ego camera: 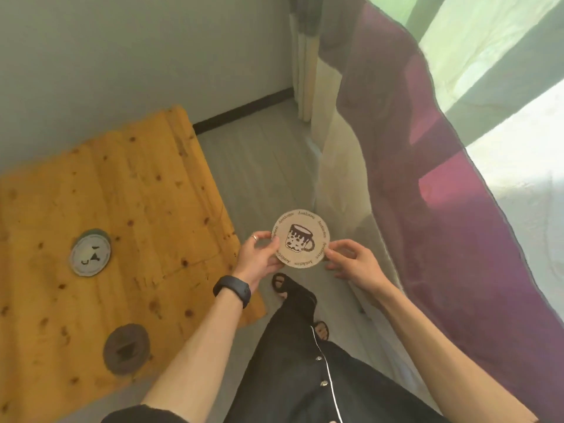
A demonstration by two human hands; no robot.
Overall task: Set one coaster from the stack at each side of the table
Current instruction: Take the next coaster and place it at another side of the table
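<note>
Wooden table (pixel 128 190) as landmark. Mug-print coaster (pixel 300 238) held in the air off its right edge, over the floor, pinched at opposite rims by left hand (pixel 259 257) and right hand (pixel 351 261). On the tabletop: pale coaster pile (pixel 90 253), dark coaster (pixel 126 349) nearer the person. Judged partway; the held one is unplaced.

We see the counter (pixel 106 190) cut off by the left edge. The print on the pale coaster (pixel 90 254) and the dark coaster (pixel 126 348) is too blurred to read. Our left hand (pixel 259 254) hides part of the held coaster's (pixel 300 238) rim.
</note>
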